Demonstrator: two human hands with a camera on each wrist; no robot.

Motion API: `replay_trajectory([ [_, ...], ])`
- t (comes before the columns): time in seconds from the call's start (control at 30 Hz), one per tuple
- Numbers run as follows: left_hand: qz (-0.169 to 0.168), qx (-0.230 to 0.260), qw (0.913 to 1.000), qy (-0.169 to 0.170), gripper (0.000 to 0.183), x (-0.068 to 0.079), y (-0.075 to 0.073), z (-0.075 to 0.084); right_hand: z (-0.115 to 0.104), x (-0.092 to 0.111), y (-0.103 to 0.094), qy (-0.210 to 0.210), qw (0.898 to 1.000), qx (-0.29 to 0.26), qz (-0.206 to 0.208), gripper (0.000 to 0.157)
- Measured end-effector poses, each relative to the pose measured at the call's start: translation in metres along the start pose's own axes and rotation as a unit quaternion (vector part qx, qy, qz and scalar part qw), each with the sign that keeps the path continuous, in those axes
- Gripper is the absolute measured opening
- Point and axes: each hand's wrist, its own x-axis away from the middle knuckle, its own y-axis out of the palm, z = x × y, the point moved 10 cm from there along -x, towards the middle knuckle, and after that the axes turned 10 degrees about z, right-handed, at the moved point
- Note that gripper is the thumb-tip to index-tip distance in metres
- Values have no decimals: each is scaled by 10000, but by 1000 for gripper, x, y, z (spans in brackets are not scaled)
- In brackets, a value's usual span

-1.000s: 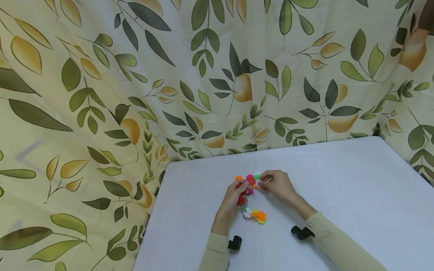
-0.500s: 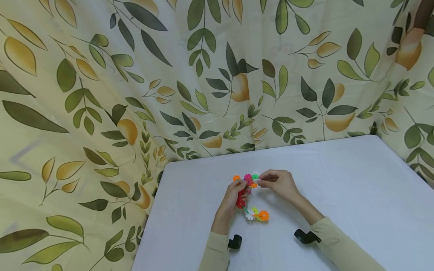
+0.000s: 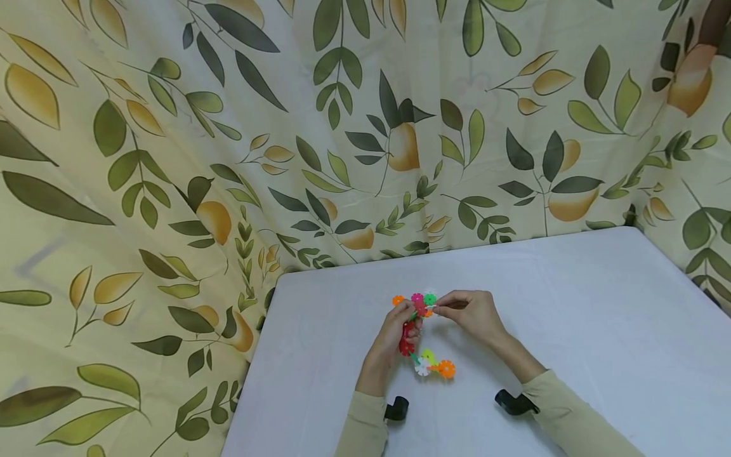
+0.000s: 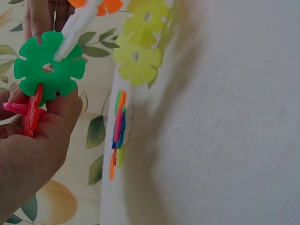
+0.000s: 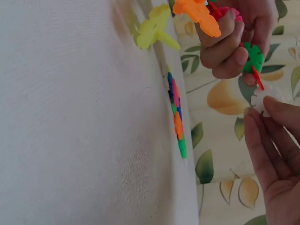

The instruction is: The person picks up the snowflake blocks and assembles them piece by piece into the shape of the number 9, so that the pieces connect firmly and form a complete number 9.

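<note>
My left hand (image 3: pixel 391 333) grips a chain of flower-shaped plastic discs with slotted edges. Red discs (image 3: pixel 407 346) show below its fingers, and the chain's tail of white, yellow and orange discs (image 3: pixel 447 369) hangs toward me. A green disc (image 5: pixel 254 58) sticks out of the left hand in the right wrist view, with a red disc (image 5: pixel 258 78) slotted into it. Thumb and fingers of my right hand (image 3: pixel 474 314) pinch a white disc (image 5: pixel 260 100) against that red disc's edge; whether it is slotted in I cannot tell.
Beyond the hands, several loose discs (image 5: pixel 176 110) in mixed colours lie on the white table (image 3: pixel 571 304). A leaf-patterned curtain (image 3: pixel 365 127) runs behind the table. Black camera mounts (image 3: pixel 514 402) sit at both wrists.
The chain's hanging tail has swung slightly right and toward me. My right hand has shifted a little, staying close to the left one. The head view has turned slightly.
</note>
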Motion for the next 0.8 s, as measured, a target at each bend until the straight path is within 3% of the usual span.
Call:
replay_trajectory([
  [0.43,-37,49,9999,92,21,5,0,-3,-12,5,4,-337,9994,13,70,12],
  [0.8,-66,48,9997,210,23,13,-7,-3,-16,7,17,-512,9984,119,-197,12],
])
